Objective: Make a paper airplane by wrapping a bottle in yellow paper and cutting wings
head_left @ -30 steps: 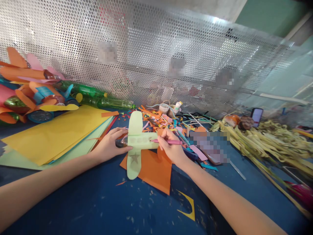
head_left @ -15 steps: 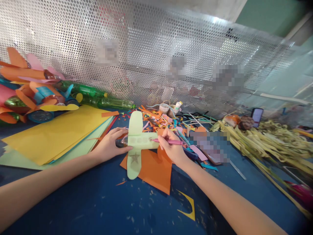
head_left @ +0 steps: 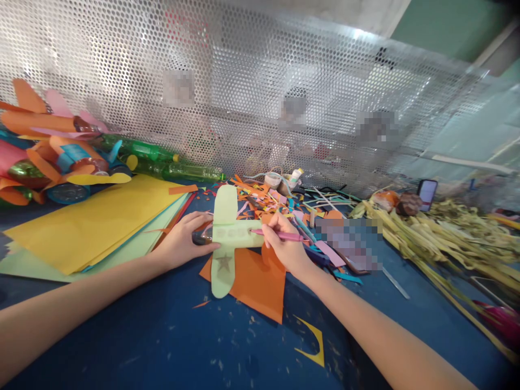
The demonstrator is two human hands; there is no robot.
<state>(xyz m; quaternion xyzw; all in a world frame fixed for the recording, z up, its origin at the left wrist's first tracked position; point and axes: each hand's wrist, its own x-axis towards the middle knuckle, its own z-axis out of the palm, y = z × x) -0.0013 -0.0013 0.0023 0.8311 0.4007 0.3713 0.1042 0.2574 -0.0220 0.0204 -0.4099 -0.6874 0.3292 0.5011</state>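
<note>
A toy plane (head_left: 225, 236), made of a plastic bottle wrapped in pale green paper, lies crosswise before me. Its near wing bears a drawn star, and a row of faint marks runs along the body. My left hand (head_left: 184, 238) is closed around the dark bottle end at the plane's left. Pinched in the fingers of my right hand (head_left: 284, 244) is a pink pen (head_left: 289, 236), its tip on the green paper near the right end. Under the plane and my right hand lies an orange sheet (head_left: 260, 287).
Yellow and green paper sheets (head_left: 101, 222) are stacked at left, below finished paper-and-bottle planes (head_left: 60, 146) and green bottles (head_left: 174, 168). Paper scraps (head_left: 276, 197) cover the back. Phones (head_left: 428, 195) and dry husks (head_left: 467, 227) lie right. A perforated metal screen (head_left: 244, 81) stands behind the blue table (head_left: 182, 336).
Almost nothing differs. Both hands, the pen and the plane keep nearly the same place.
</note>
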